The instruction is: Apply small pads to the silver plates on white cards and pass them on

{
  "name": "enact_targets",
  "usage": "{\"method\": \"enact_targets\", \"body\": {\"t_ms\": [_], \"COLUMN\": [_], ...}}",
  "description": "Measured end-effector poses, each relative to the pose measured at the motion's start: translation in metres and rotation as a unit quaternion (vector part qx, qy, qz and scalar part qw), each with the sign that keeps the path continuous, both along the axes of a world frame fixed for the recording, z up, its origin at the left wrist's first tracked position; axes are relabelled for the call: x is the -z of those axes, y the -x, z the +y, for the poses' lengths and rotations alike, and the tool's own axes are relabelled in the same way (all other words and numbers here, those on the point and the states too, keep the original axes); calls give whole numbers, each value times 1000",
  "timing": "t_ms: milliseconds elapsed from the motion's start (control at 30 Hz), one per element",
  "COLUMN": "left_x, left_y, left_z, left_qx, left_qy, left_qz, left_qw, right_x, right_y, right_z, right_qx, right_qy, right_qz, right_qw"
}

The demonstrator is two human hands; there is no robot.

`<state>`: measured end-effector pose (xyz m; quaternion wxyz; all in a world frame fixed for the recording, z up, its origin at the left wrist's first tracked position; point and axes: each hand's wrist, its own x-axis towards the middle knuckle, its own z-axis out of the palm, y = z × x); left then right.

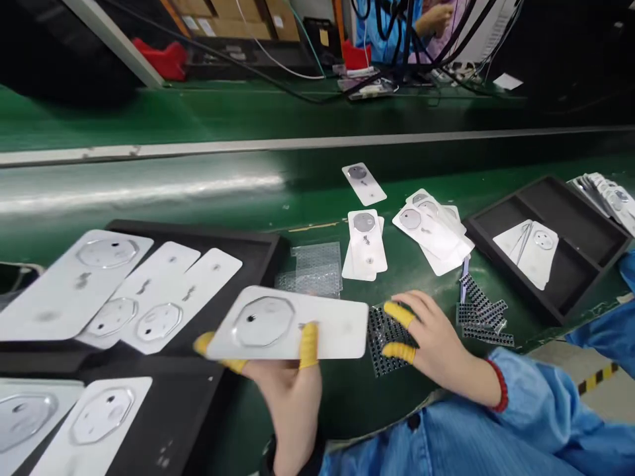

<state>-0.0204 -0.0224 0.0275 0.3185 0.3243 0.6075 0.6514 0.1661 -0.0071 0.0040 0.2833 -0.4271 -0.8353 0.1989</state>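
My left hand (282, 390) grips a white card with a clear octagonal blister (307, 324), its yellow finger cots pressing on the card's near edge. My right hand (436, 337), with yellow finger cots and a red bead bracelet, has its fingertips at a black perforated sheet (381, 344); I cannot tell whether it grips the sheet. Beyond that hand lie several black perforated strips (483, 317). Loose white blister cards (364, 241) lie on the green belt, and more (159, 297) lie on a black tray at the left.
A clear plastic bag (312, 271) lies on the green belt (149, 185). A black divided tray (560, 218) holding white cards stands at the right. Across a metal rail (278, 142), a co-worker's blue sleeve (381, 33) and hand are among cables.
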Motion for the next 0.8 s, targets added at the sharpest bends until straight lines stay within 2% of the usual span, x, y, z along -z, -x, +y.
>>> {"method": "enact_targets", "body": {"t_ms": [67,100,200,300,400,500,600,667,800], "left_x": [4,8,21,27,26,21,19,19,19], "left_y": [23,33,47,32,1,-22,-30,-30,-32], "left_z": [-12,-18,-28,-30,-24,-18,-16,-17,-19], "left_qx": [14,26,77,169,238,265,276,278,280], "left_qy": [71,106,163,198,196,180,169,163,152], "left_qz": [103,134,125,33,-39,-89,-120,-128,-126], "left_qw": [992,985,976,965,950,943,939,938,939], "right_x": [20,28,33,16,-5,-14,-15,-15,-15], "right_y": [-7,-9,-17,-22,-25,-27,-28,-27,-21], "right_z": [-13,-15,-10,-7,-9,-8,-1,4,10], "right_qx": [1,-6,-13,-18,-57,-97,-130,-122,-101], "right_qy": [-38,-39,-27,-41,-69,-77,-27,-4,-27], "right_qz": [-60,-56,54,133,131,115,101,112,102], "right_qw": [997,998,998,990,987,986,986,986,989]}}
